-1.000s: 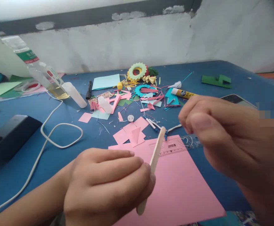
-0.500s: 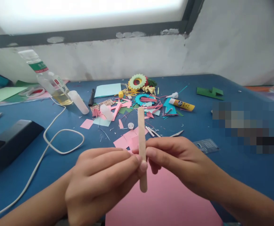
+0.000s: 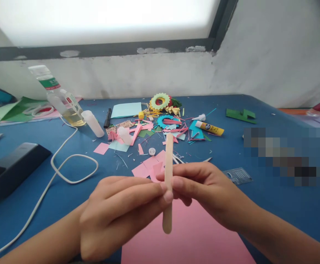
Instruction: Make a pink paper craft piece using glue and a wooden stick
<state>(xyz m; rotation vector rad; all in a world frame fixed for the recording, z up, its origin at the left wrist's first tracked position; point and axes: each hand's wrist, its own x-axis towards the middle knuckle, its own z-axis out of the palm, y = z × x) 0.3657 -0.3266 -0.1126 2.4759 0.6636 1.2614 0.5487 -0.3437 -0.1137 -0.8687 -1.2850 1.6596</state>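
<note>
A flat wooden craft stick (image 3: 169, 157) stands nearly upright in front of me, its rounded ends free above and below my fingers. My left hand (image 3: 118, 212) pinches it from the left, a little below its middle. From the right, my right hand (image 3: 203, 187) grips the same stick with thumb and forefinger, close to the left fingertips. Below both hands lies a large sheet of pink paper (image 3: 187, 234). Small pink paper pieces (image 3: 146, 167) rest on the table just beyond the stick.
A blue table (image 3: 74, 205) carries paper scraps, a yellow glue tube (image 3: 210, 128), ring-shaped paper cutouts (image 3: 160, 101) and a folded green paper (image 3: 241, 114). On the left are a clear bottle (image 3: 63, 104), a white cable (image 3: 52, 176) and a dark device (image 3: 17, 167).
The craft stick and both hands sit slightly lower and a little further right in view. The background has also shifted downward. Both hands keep their hold.
</note>
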